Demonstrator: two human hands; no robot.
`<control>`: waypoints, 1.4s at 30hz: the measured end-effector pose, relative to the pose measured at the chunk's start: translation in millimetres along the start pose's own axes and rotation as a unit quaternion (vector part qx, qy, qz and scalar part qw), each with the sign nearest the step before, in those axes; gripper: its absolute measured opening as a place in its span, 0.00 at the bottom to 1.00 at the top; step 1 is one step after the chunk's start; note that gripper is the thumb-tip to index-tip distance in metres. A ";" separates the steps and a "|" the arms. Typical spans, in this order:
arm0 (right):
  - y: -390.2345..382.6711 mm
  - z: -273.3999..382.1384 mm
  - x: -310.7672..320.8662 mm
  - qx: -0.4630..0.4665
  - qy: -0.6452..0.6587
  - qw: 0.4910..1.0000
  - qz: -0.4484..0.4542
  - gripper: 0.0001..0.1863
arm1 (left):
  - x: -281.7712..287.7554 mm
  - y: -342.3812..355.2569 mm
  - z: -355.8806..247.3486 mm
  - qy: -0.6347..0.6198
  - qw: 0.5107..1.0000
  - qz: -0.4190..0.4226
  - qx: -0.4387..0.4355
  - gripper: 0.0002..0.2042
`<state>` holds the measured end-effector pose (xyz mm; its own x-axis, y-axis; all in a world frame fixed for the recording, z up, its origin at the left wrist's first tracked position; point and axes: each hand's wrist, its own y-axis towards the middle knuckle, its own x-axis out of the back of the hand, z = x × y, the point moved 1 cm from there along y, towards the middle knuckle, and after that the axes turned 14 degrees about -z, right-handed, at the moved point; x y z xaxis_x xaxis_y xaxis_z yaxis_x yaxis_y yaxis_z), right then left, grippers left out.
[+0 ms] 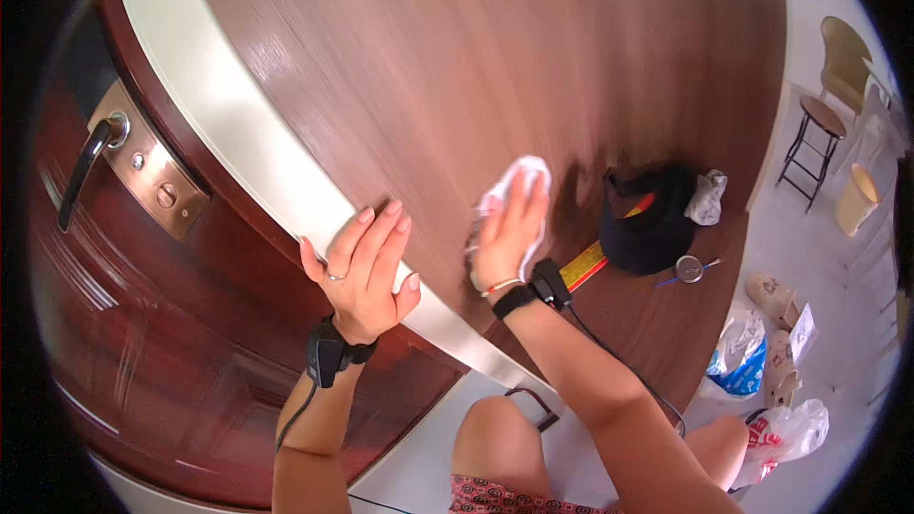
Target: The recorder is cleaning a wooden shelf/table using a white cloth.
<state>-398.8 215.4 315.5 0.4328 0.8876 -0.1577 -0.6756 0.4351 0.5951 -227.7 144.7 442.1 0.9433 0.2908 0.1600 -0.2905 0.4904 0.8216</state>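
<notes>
My right hand (512, 233) lies on a white cloth (536, 169), holding it against a brown wood-grain panel (381, 57). The cloth shows around the fingertips and along the sides of the palm. To the left, my left hand (367, 276) has its fingers stretched out and holds nothing. It is over the white door frame (238, 143), with its fingertips by the panel's edge; whether they touch cannot be made out. Each wrist wears a black strap with a small box and a cable.
On the left stands a dark red door (228, 343) with a black handle (84, 171). A black cap (647, 228), a crumpled white wad (706, 198) and a yellow-red strip (583, 266) are right of my hand. Slippers (773, 300), plastic bags (738, 357), a stool (822, 117) and a bin (857, 200) stand farther right.
</notes>
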 end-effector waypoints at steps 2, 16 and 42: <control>18.5 59.8 5.4 0.057 0.032 0.998 0.026 0.33 | 0.5 -8.0 3.3 -0.009 1.000 -0.002 0.004 0.23; 264.3 89.6 -82.9 0.222 0.163 0.960 -0.057 0.30 | -2.0 -10.9 7.9 -0.039 0.998 -0.042 -0.025 0.24; 287.5 214.0 -99.0 0.401 0.218 0.888 -0.060 0.26 | 0.7 -14.6 12.3 -0.043 0.996 -0.077 0.033 0.19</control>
<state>-508.1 220.3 670.8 0.0819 0.8923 -0.4439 0.0775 0.4384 0.8954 -220.9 127.6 437.0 0.9869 0.1440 0.0722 -0.1322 0.4679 0.8738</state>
